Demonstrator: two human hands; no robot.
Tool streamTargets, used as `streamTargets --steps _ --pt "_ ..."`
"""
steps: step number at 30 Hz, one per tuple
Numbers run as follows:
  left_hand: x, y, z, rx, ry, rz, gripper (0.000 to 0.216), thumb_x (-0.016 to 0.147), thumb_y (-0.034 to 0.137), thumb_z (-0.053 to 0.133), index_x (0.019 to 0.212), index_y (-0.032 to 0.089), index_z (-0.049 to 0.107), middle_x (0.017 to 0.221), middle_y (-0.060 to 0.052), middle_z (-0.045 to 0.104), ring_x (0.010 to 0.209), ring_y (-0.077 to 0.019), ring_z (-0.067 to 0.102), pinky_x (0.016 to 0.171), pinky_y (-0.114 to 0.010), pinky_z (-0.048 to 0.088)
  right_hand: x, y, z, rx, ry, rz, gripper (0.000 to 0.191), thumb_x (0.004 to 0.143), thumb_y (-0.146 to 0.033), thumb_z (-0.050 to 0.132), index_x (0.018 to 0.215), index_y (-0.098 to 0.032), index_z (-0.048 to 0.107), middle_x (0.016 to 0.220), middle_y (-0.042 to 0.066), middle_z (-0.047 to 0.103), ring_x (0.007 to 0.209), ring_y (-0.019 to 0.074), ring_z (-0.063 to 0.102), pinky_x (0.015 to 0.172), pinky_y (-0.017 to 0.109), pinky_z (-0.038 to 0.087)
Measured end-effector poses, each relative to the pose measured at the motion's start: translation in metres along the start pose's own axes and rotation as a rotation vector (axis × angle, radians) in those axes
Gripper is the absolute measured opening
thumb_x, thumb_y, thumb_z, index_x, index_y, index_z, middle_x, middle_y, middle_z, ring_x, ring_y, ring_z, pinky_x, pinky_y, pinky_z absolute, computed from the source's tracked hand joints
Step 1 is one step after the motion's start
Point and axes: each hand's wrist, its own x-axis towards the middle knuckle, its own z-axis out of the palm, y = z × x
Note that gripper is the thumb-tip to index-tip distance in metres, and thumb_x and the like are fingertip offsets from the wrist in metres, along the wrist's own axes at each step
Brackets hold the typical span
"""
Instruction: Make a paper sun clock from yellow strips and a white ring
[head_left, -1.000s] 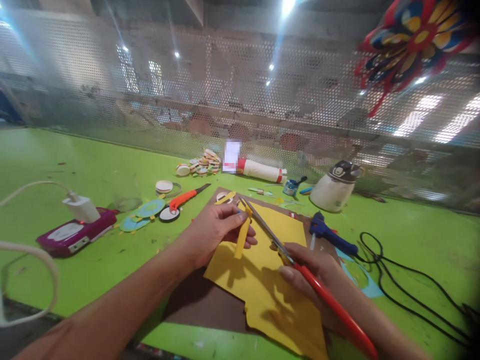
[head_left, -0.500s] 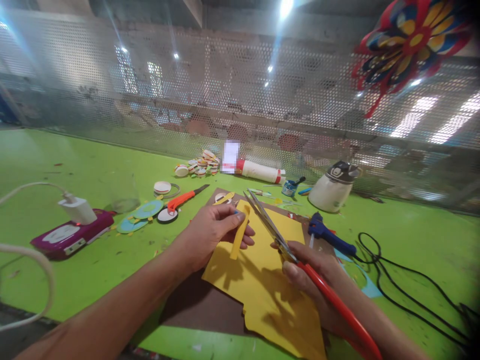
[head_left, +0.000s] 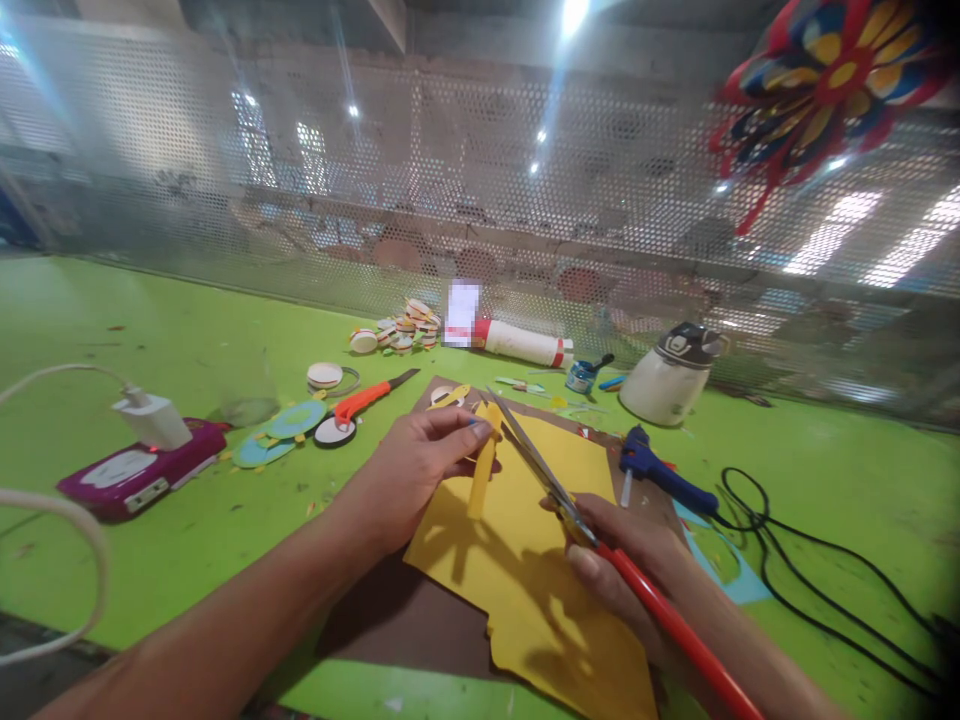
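Between the thumb and fingers of my left hand (head_left: 439, 455) is a narrow yellow strip (head_left: 482, 478), hanging downward. My right hand (head_left: 611, 535) is wrapped round a pair of scissors (head_left: 551, 480) with red handles, its blades pointing up and left, close beside the top of the strip. Under both hands lies a large yellow sheet (head_left: 525, 570) with an uneven lower edge. It rests on a brown board (head_left: 375, 610), and shadows of the hands fall across it.
On the green table (head_left: 187, 570), a purple power strip (head_left: 142, 470), an orange-handled knife (head_left: 367, 400) and light-blue cutouts (head_left: 277, 435) lie left. A blue glue gun (head_left: 664, 470) with black cord, a small blue jar (head_left: 580, 377) and a white jug (head_left: 664, 385) stand right. Perforated screen (head_left: 465, 180) behind.
The scissor blades have moved slightly closer together and to the left, nearer the strip. The strip has turned slightly, and the left fingers behind it have curled in a little.
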Motion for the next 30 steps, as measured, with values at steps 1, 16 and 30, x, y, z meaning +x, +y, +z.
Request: streamTargets --steps 1,16,30 --pt "0.0 -0.001 -0.001 0.004 0.004 0.009 0.016 0.075 0.029 0.066 0.082 0.015 0.068 0.068 -0.001 0.062 0.067 -0.014 0.061 0.068 -0.027 0.049 0.0 0.0 0.0 -0.009 0.006 0.002 0.03 0.089 -0.042 0.043 0.095 -0.018 0.061 0.079 0.004 0.065 0.069 0.0175 0.06 0.057 0.025 0.048" --pt "0.005 0.005 -0.001 -0.103 0.168 0.147 0.012 0.066 0.019 0.073 0.071 0.011 0.065 0.069 -0.002 0.064 0.062 -0.0093 0.059 0.057 -0.02 0.041 -0.006 -0.008 0.012 -0.218 0.17 0.003 0.038 0.083 -0.048 0.052 0.111 -0.023 0.056 0.092 0.008 0.063 0.079 0.0199 0.064 0.066 0.027 0.053" --pt "0.007 0.003 -0.009 -0.063 0.095 0.229 0.009 0.071 0.022 0.071 0.075 0.015 0.068 0.072 -0.002 0.066 0.067 -0.0092 0.058 0.062 -0.02 0.044 -0.007 -0.008 0.008 -0.35 0.227 -0.027 0.044 0.08 -0.054 0.054 0.113 -0.026 0.058 0.085 0.006 0.063 0.072 0.0203 0.065 0.059 0.028 0.054"
